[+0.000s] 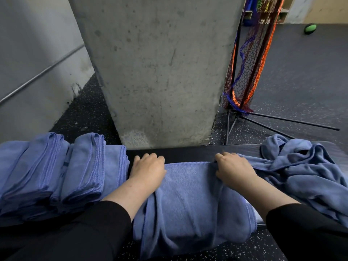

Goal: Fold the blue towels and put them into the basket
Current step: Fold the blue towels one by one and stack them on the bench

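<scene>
Towel (190, 194) spread on dark bench (188, 154), near part hanging off front edge; folded stack (56, 170) left, loose pile (305, 166) right. Left hand (147, 171) and right hand (233, 169), fingers curled, grip towel's far corners

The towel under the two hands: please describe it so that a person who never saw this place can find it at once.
Find the grey concrete pillar; the dark bench lies at its foot. The towel hangs over the bench's near edge, between the left hand and right hand. Unlike the folded stack to the left and the crumpled pile to the right, it lies spread flat.
</scene>
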Tool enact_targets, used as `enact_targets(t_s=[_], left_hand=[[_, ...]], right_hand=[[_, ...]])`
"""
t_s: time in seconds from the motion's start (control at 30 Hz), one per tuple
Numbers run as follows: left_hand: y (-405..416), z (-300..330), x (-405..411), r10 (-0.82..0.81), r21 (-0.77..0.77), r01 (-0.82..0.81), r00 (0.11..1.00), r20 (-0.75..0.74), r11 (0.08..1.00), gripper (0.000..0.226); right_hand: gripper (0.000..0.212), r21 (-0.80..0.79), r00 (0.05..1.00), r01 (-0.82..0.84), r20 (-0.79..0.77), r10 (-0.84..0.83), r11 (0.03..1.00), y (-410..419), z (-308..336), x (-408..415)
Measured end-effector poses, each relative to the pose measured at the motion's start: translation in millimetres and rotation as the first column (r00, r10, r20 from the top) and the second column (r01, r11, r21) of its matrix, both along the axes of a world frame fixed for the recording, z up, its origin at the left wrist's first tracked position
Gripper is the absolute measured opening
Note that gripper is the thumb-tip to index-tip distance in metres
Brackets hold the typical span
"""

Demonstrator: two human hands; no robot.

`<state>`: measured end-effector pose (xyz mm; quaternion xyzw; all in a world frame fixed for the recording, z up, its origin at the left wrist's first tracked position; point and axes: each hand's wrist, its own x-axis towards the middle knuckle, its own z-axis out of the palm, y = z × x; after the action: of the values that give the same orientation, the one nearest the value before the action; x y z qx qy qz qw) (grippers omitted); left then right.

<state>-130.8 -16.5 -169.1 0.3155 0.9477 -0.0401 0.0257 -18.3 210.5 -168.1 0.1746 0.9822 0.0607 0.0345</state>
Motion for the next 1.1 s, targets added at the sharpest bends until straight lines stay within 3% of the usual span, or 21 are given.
enact_targets(t_s=[0.17,0.3,0.37,0.47,0.53,0.67,0.77,0.87,1.0,1.1], left_hand=[[-1,11,6,-0.035,0.112,0.032,0.999,0.021,0.993,0.009],[0,38,20,-0.027,0.384,-0.026,0.991,0.133,0.923,0.011],[-3,51,25,-0.002,0.448,-0.062,0.990,0.141,0.892,0.011],[-15,70,29,0.008,0.491,-0.078,0.990,0.143,0.868,0.012],[-26,84,31,-0.020,0.493,-0.054,0.989,0.144,0.868,0.019],[-48,105,35,-0.029,0.542,-0.053,0.990,0.141,0.839,0.024],[-69,113,40,-0.018,0.702,-0.065,0.994,0.111,0.710,0.031],[-85,124,57,0.024,0.834,-0.187,0.979,0.204,0.520,0.024],[-102,149,79,-0.027,0.918,-0.256,0.961,0.277,0.304,0.018],[-114,175,93,-0.090,0.956,-0.249,0.960,0.264,0.154,0.016]], right_hand=[[0.026,0.084,1.000,0.022,-0.002,-0.022,0.996,-5,7,4],[0.020,-0.209,0.989,0.009,-0.141,-0.040,0.978,2,25,12],[0.021,-0.319,0.977,-0.043,-0.212,-0.027,0.947,10,40,18],[0.024,-0.363,0.966,-0.092,-0.257,-0.005,0.927,18,67,33],[0.011,-0.380,0.971,-0.091,-0.240,-0.003,0.921,28,83,47],[0.025,-0.407,0.967,-0.061,-0.251,-0.047,0.912,41,108,73],[0.031,-0.478,0.928,-0.081,-0.357,-0.109,0.875,33,125,91],[0.026,-0.581,0.862,-0.186,-0.483,-0.152,0.793,17,145,110],[0.022,-0.731,0.795,-0.336,-0.559,-0.237,0.595,-7,173,135],[0.014,-0.754,0.758,-0.408,-0.594,-0.269,0.515,-18,201,152]])
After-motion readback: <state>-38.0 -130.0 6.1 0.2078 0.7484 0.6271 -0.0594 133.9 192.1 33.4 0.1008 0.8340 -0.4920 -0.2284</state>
